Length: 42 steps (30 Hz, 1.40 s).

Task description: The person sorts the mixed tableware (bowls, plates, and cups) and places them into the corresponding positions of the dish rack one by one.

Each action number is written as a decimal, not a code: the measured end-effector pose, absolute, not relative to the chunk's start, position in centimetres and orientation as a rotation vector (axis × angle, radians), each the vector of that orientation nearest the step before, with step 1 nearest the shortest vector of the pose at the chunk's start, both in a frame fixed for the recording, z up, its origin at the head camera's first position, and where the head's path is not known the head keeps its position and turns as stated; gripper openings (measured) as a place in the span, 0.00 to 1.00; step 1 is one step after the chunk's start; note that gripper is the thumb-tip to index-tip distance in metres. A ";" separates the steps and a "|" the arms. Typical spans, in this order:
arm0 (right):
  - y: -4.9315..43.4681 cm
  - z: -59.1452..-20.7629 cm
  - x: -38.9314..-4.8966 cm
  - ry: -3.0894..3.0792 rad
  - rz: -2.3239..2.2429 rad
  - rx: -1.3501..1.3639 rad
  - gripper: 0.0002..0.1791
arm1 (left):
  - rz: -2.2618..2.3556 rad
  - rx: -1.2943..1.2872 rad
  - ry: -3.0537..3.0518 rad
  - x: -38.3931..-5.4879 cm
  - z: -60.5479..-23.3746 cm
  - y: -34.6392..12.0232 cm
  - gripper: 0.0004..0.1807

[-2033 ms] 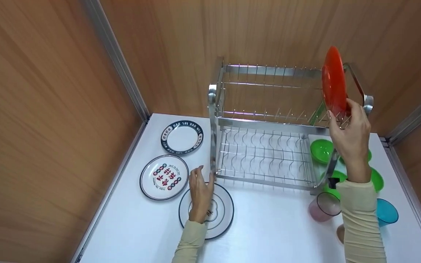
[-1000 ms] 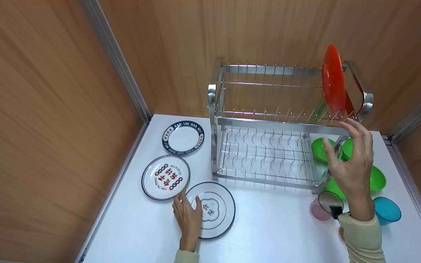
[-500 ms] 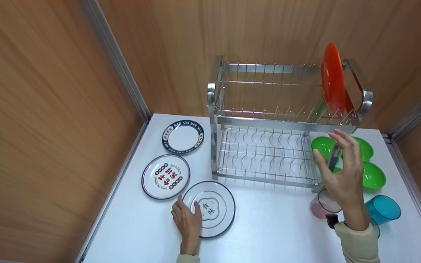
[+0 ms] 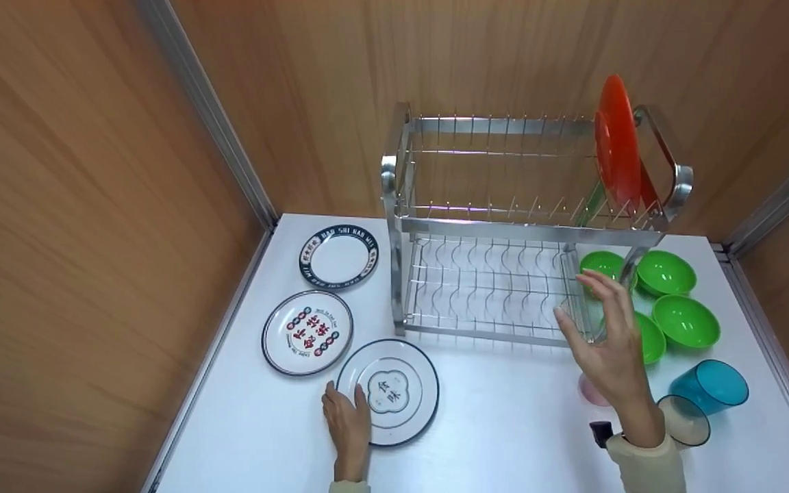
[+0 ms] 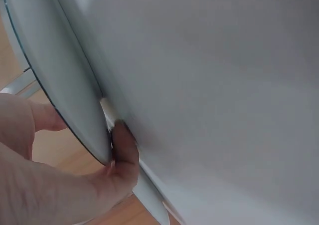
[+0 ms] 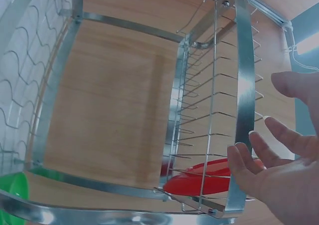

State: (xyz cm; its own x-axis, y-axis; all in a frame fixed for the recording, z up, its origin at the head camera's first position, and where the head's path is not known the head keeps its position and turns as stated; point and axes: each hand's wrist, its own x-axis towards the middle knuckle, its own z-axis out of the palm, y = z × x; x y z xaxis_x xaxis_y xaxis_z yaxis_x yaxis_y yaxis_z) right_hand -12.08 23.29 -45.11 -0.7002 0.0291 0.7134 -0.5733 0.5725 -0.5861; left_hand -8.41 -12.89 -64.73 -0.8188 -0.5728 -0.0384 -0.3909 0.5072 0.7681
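In the head view my left hand [image 4: 348,423] is at the left edge of a dark-rimmed white plate [image 4: 405,428] with characters in its middle. The left wrist view shows the thumb on one side of the plate's rim [image 5: 65,80] and curled fingers [image 5: 124,150] beneath it, gripping the edge. My right hand [image 4: 610,342] hovers before the right end of the metal dish rack [image 4: 490,227], fingers spread and holding nothing. An orange-red plate [image 4: 619,147] stands upright at the right of the rack's upper tier, with part of another red piece behind it.
Two more white plates lie at left: one with red characters [image 4: 307,333], one dark-banded [image 4: 338,258]. Right of the rack are several green bowls [image 4: 686,322], a blue cup [image 4: 709,387], a greyish clear cup [image 4: 683,419] and a pink cup [image 4: 593,392], partly hidden by my right hand.
My right hand has let go of the orange-red plate, left standing in the rack, and come down and leftward. My left hand has moved from over the white plate to its left rim.
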 end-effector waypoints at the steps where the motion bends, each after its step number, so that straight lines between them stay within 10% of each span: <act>1: 23.1 -45.4 -12.0 -2.110 1.126 0.444 0.36 | -1.219 0.816 -2.529 -8.4 -64.7 -12.9 0.31; 21: 20.9 -49.6 -11.3 -2.202 1.215 0.489 0.33 | -1.497 0.739 -2.296 -8.2 -64.9 -13.4 0.08; 42: 20.0 -51.9 -10.9 -2.258 1.225 0.546 0.33 | -1.708 0.699 -2.203 -8.6 -63.8 -11.4 0.13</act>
State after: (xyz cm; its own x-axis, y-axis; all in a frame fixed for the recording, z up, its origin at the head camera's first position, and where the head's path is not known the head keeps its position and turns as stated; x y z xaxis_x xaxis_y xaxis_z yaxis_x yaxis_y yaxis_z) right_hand -10.92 19.99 -51.93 -0.7895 -0.1049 0.6047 -0.5641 0.5120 -0.6478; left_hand -8.60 -11.41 -63.81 -0.8481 -0.5235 -0.0812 -0.2093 0.1902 0.9592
